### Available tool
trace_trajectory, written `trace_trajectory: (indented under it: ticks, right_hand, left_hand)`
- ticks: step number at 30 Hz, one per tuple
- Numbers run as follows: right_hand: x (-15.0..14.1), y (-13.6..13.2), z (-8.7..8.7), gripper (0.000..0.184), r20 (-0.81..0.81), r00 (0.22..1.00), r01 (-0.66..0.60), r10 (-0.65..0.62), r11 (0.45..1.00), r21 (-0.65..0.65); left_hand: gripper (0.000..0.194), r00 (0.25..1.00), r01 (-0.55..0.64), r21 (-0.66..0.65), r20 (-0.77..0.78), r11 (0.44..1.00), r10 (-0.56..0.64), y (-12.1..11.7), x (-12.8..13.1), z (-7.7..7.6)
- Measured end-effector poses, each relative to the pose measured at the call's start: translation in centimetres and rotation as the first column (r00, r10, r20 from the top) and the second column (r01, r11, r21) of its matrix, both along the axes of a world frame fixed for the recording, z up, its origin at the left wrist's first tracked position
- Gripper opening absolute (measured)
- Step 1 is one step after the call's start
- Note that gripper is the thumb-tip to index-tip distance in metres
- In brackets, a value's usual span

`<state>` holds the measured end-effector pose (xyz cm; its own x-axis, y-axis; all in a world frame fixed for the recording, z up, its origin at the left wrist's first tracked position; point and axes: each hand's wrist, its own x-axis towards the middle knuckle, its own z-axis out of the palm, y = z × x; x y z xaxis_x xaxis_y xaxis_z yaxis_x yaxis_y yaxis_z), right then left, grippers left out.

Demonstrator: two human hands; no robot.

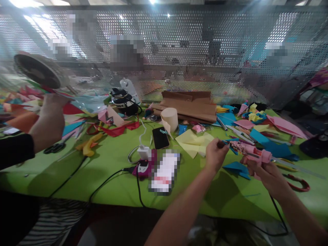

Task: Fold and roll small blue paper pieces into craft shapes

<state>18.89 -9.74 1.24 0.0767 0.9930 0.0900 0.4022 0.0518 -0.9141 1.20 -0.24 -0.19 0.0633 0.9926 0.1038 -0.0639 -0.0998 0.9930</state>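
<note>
My right hand [266,176] is wrapped round the handle of a pink glue gun [257,153], whose tip points left. A clear glue stick [298,166] sticks out of its back, and a black cord hangs below. Facing the tip, my left hand [217,152] is closed in a pinch; what lies between the fingers is too small to make out. Yellow paper [193,140] lies just beyond my left hand. Beneath the glue gun there is a folded piece of blue paper [237,169]. Red-handled scissors [298,183] rest to the right of my right hand.
Two phones, one dark [160,137], and a purple power strip [146,169] lie mid-table. Behind are a paper roll [170,119] and brown paper [187,106]. Leftward lie a yellow glue gun [89,145], a fan [38,70] and a co-worker's hand [52,114]. A perforated metal panel [176,44] stands behind.
</note>
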Motion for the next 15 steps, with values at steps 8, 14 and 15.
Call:
trace_trajectory:
  ticks: [8, 14, 15]
  right_hand:
    - [-0.07, 0.06, -0.03, 0.043, 0.007, 1.0, 0.024, -0.024, 1.0, 0.008]
    - [-0.2, -0.08, 0.24, 0.045, 0.006, 1.0, 0.003, -0.003, 0.999, 0.034]
    - [-0.25, -0.04, 0.2, 0.045, 0.012, 1.0, -0.003, 0.002, 0.999, 0.04]
  left_hand:
    - [0.017, 0.999, 0.002, 0.007, -0.036, 1.0, -0.001, 0.0, 0.06, -0.12]
    - [0.017, 0.999, -0.006, 0.034, -0.042, 0.999, 0.008, 0.2, 0.14, -0.42]
    - [0.016, 0.999, -0.01, 0.037, -0.049, 0.999, 0.012, 0.19, 0.14, -0.42]
